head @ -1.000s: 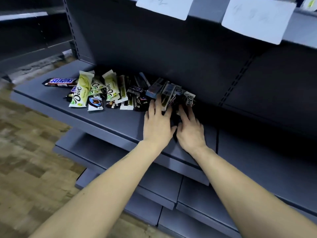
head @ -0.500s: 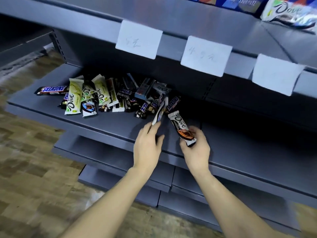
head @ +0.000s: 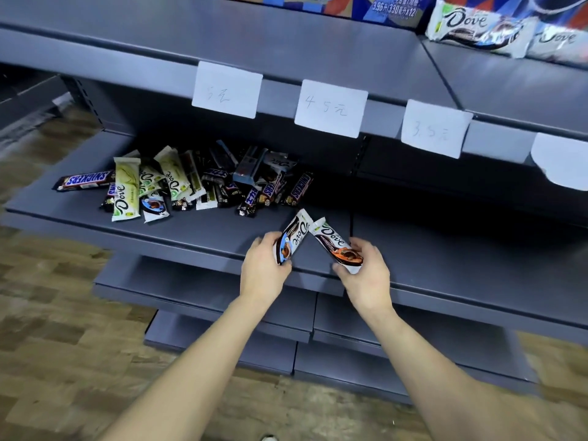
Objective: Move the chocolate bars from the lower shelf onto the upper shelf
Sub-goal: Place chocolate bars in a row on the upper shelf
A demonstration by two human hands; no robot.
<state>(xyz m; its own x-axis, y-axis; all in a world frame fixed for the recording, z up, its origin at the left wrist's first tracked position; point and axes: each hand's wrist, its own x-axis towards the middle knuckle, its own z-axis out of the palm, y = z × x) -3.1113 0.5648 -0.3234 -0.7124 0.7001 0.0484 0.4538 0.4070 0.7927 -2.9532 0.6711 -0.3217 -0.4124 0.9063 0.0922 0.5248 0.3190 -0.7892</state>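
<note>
Now hands (head: 315,272) tilt Dove bars (head: 310,241) upward (tips converging).

We see the left hand (head: 264,268) gripping a white Dove bar with a blue end (head: 291,240) and the right hand (head: 366,275) gripping a white Dove bar with an orange end (head: 337,246). Both bars tilt upward, their top ends close together, above the front of the lower shelf (head: 206,227). A pile of chocolate bars (head: 191,186) lies on that shelf to the left. Two Dove bars (head: 506,31) lie on the upper shelf (head: 515,81). Three paper price tags (head: 331,108) hang on its front edge.
</note>
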